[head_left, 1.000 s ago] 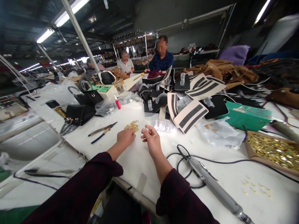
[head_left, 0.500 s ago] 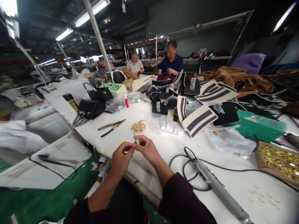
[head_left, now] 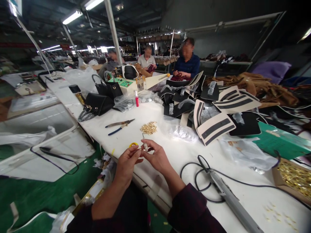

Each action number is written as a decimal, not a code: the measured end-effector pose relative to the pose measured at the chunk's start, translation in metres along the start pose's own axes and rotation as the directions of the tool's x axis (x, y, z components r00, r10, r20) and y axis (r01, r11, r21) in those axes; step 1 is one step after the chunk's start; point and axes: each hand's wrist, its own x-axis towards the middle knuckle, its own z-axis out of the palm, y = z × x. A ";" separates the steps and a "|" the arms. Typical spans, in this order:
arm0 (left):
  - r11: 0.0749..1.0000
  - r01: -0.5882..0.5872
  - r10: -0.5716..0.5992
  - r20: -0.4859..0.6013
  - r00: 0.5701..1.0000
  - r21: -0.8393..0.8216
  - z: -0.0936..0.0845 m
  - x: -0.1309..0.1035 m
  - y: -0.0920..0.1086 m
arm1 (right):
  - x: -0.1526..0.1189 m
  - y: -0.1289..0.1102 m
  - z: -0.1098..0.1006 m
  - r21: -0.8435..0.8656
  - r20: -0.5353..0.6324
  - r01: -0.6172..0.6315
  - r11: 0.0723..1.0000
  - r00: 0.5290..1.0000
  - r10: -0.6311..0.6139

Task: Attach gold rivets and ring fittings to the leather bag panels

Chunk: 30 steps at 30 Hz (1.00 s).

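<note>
Close together over the near edge of the white table [head_left: 167,181], my two hands meet at the fingertips. My right hand [head_left: 158,158] grips a small whitish tool [head_left: 145,146] with a thin dark tip pointing away from me. My left hand [head_left: 126,163] is closed in a pinch; what lies between thumb and finger is too small to name. Just beyond the tip is a heap of small gold metal fittings [head_left: 148,128]. A yellow ring [head_left: 133,144] shows behind my left fingers. Blue-handled pliers [head_left: 121,125] lie farther left.
At right lie a grey handheld tool [head_left: 228,191] with a looped black cable and a box of gold pieces [head_left: 295,176]. Black and beige panels [head_left: 216,127] are piled behind. Black handbags [head_left: 99,103], a red bottle [head_left: 137,99] and a machine [head_left: 130,84] stand at back left. Co-workers sit opposite.
My view has turned slightly left, so the table's contents sit farther right. Both hands stay together at the fingertips. More of the yellow ring shows behind my left fingers.
</note>
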 end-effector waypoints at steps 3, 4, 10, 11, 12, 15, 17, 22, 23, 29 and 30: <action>0.993 0.083 -0.082 0.020 0.996 -0.080 -0.005 0.003 0.001 | -0.001 0.000 0.001 -0.098 0.007 0.075 0.992 0.997 -0.074; 0.989 0.108 -0.105 0.036 0.994 -0.102 -0.006 0.004 0.001 | -0.002 -0.001 0.002 -0.107 0.015 0.089 0.990 0.996 -0.088; 0.952 0.250 -0.228 0.136 0.964 -0.175 -0.017 0.005 -0.002 | -0.004 -0.003 0.006 -0.124 0.048 0.089 0.988 0.995 -0.084; 0.949 0.265 -0.240 0.152 0.959 -0.172 -0.019 0.004 -0.002 | -0.004 -0.004 0.007 -0.125 0.049 0.083 0.989 0.996 -0.078; 0.946 0.279 -0.251 0.170 0.953 -0.166 -0.021 0.004 -0.003 | -0.004 -0.004 0.007 -0.126 0.054 0.078 0.989 0.996 -0.072; 0.935 0.319 -0.282 0.226 0.933 -0.152 -0.027 0.003 -0.002 | -0.005 -0.006 0.008 -0.134 0.083 0.060 0.989 0.995 -0.049; 0.925 0.350 -0.302 0.270 0.914 -0.148 -0.031 0.002 -0.002 | -0.005 -0.006 0.009 -0.143 0.110 0.043 0.989 0.994 -0.027; 0.908 0.391 -0.324 0.342 0.882 -0.148 -0.040 0.004 -0.003 | -0.007 -0.006 0.010 -0.125 0.176 -0.008 0.992 0.984 0.030; 0.912 0.384 -0.319 0.339 0.885 -0.143 -0.042 0.005 -0.003 | -0.006 -0.006 0.010 -0.105 0.175 -0.025 0.994 0.984 0.044; 0.978 0.034 -0.084 0.239 0.968 0.206 -0.049 0.006 -0.004 | 0.013 -0.008 0.016 -0.140 -0.067 -0.096 0.985 0.994 0.088; 0.948 -0.103 0.024 0.252 0.967 0.301 -0.050 0.005 -0.004 | 0.019 -0.007 0.019 -0.157 -0.081 -0.097 0.983 0.993 0.085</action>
